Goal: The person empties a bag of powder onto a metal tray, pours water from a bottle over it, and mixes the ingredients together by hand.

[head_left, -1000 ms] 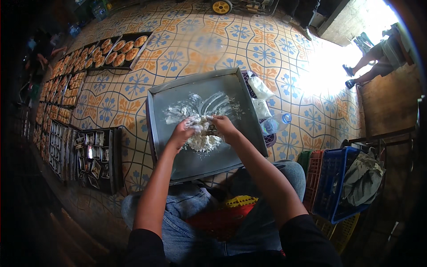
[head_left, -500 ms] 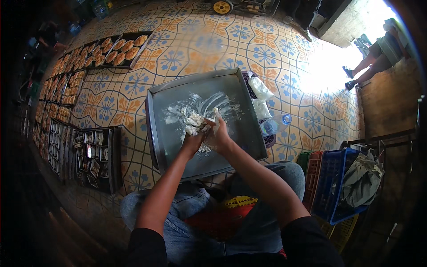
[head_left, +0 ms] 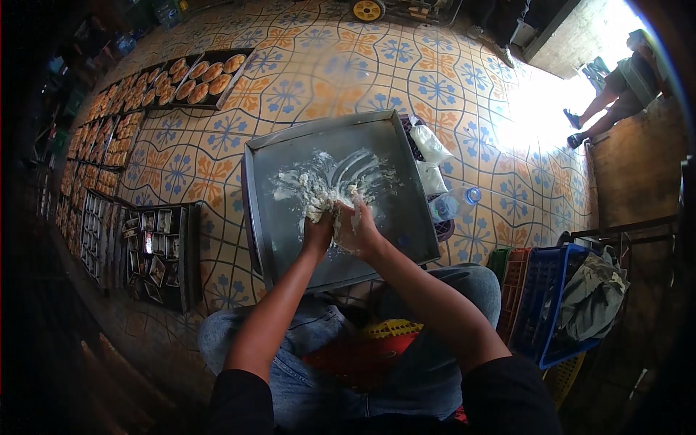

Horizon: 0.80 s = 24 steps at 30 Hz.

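Note:
A large grey metal tray [head_left: 406, 239] lies on the tiled floor in front of my knees. White crumbly dough [head_left: 319, 190] is smeared across its middle. My left hand [head_left: 317, 233] and my right hand [head_left: 357, 228] are pressed side by side on the near part of the dough, fingers curled into it. Both hands are dusted with white. My forearms reach in from the lower edge.
Trays of browned round pastries [head_left: 199, 72] line the floor at the far left. A dark crate of small metal moulds [head_left: 156, 250] stands left of the tray. White bags [head_left: 429, 145] and a bottle [head_left: 455, 203] lie at its right. Blue crates [head_left: 562, 304] sit at right. A person [head_left: 616, 87] sits far right.
My hands were apart, spread over the dough. They have come together and pulled toward me, gathering dough at the tray's near middle.

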Each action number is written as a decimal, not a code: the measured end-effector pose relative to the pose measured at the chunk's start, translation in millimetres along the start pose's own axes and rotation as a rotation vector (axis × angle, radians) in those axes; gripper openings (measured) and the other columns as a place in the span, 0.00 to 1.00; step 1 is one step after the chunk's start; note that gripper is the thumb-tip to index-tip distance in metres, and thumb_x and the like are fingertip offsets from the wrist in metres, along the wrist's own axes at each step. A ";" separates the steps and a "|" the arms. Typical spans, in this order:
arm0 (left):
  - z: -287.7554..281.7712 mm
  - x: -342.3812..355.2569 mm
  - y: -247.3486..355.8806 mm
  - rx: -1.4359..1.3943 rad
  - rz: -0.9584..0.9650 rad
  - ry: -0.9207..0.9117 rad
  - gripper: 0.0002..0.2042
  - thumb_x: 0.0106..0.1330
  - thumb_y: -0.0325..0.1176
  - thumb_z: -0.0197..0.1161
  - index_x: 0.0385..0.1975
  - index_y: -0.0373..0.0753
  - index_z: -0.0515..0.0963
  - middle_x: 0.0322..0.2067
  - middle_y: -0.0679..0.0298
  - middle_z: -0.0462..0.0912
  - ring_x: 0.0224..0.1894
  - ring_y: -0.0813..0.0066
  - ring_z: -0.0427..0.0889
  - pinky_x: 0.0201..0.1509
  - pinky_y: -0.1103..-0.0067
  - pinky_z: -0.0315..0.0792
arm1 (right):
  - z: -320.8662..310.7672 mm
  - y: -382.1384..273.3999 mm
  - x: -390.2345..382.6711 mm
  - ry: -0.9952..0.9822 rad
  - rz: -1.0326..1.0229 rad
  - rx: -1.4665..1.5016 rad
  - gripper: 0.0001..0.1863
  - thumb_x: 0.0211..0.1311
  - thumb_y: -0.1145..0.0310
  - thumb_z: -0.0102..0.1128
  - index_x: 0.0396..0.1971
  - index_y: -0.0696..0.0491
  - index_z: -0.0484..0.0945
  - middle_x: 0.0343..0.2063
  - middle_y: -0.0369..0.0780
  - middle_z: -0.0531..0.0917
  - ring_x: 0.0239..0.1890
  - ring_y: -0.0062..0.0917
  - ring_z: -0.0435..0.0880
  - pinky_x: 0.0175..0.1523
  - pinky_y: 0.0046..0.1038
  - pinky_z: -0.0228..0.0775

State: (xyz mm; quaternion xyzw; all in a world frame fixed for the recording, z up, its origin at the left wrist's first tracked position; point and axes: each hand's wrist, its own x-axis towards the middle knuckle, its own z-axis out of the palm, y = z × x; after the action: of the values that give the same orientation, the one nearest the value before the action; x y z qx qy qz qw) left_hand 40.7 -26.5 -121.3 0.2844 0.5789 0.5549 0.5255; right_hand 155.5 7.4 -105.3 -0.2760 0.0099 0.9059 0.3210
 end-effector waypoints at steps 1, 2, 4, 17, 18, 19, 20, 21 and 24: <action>3.3 -0.8 4.9 0.000 0.000 -0.005 0.15 0.75 0.36 0.55 0.52 0.33 0.77 0.44 0.62 0.84 0.46 0.71 0.82 0.50 0.71 0.73 | -2.2 -1.8 0.0 0.001 -0.005 0.001 0.33 0.74 0.40 0.39 0.61 0.53 0.74 0.54 0.41 0.81 0.56 0.33 0.78 0.65 0.35 0.67; 7.3 -0.8 10.8 0.134 0.036 0.006 0.15 0.76 0.38 0.53 0.49 0.32 0.77 0.42 0.60 0.84 0.44 0.69 0.82 0.48 0.70 0.73 | -4.6 -4.1 0.0 0.022 -0.025 -0.043 0.31 0.74 0.42 0.40 0.59 0.51 0.75 0.53 0.39 0.81 0.54 0.31 0.79 0.62 0.33 0.69; 4.4 -2.1 15.0 0.274 0.073 0.027 0.15 0.76 0.39 0.51 0.46 0.32 0.78 0.40 0.59 0.84 0.42 0.68 0.82 0.45 0.69 0.73 | 3.0 -2.7 -4.8 0.036 -0.035 -0.085 0.28 0.75 0.43 0.42 0.58 0.49 0.76 0.51 0.37 0.82 0.52 0.29 0.80 0.60 0.32 0.71; -2.1 2.2 1.4 0.299 0.202 0.092 0.20 0.79 0.43 0.51 0.35 0.30 0.79 0.28 0.57 0.85 0.33 0.69 0.82 0.38 0.68 0.73 | 18.2 -6.2 -14.0 -0.025 -0.090 -0.414 0.21 0.76 0.58 0.40 0.55 0.55 0.76 0.49 0.40 0.83 0.49 0.29 0.83 0.56 0.32 0.74; -3.8 3.0 0.5 0.276 0.141 0.107 0.20 0.79 0.44 0.51 0.34 0.31 0.79 0.27 0.59 0.84 0.32 0.72 0.82 0.37 0.69 0.73 | 19.5 -4.9 -14.5 -0.006 -0.106 -0.436 0.21 0.76 0.58 0.40 0.54 0.55 0.76 0.47 0.39 0.84 0.47 0.30 0.83 0.53 0.32 0.76; -3.3 4.2 2.1 0.274 0.140 0.104 0.20 0.79 0.44 0.51 0.34 0.31 0.79 0.27 0.59 0.84 0.32 0.72 0.82 0.37 0.69 0.73 | 17.3 -6.3 -14.1 -0.004 -0.108 -0.436 0.21 0.76 0.58 0.40 0.54 0.55 0.76 0.47 0.39 0.84 0.47 0.30 0.83 0.53 0.32 0.76; -1.8 4.6 8.4 0.341 0.167 0.112 0.16 0.77 0.39 0.52 0.39 0.30 0.78 0.33 0.57 0.85 0.38 0.70 0.83 0.41 0.69 0.74 | 14.9 -8.5 -13.7 0.019 -0.087 -0.472 0.22 0.75 0.57 0.42 0.55 0.56 0.76 0.48 0.39 0.83 0.47 0.29 0.83 0.52 0.32 0.76; -3.2 9.5 6.1 0.373 0.180 0.113 0.15 0.76 0.37 0.52 0.42 0.30 0.78 0.36 0.56 0.85 0.41 0.69 0.84 0.44 0.69 0.75 | 12.3 -10.5 -13.6 0.043 -0.066 -0.508 0.23 0.74 0.56 0.43 0.56 0.57 0.76 0.49 0.39 0.83 0.47 0.27 0.83 0.51 0.31 0.76; -52.8 30.2 -18.3 0.125 0.144 0.081 0.12 0.75 0.33 0.54 0.47 0.30 0.77 0.41 0.57 0.86 0.45 0.70 0.84 0.46 0.69 0.77 | 42.0 2.1 -23.2 0.147 -0.031 -1.062 0.25 0.71 0.54 0.53 0.56 0.58 0.77 0.45 0.38 0.85 0.44 0.26 0.83 0.48 0.29 0.76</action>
State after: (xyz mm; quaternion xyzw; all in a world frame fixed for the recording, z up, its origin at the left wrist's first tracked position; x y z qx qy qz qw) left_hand -12.0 -21.2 -156.3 0.3347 0.6111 0.5652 0.4416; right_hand 148.4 0.5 -58.2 -0.4631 -0.4314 0.7597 0.1492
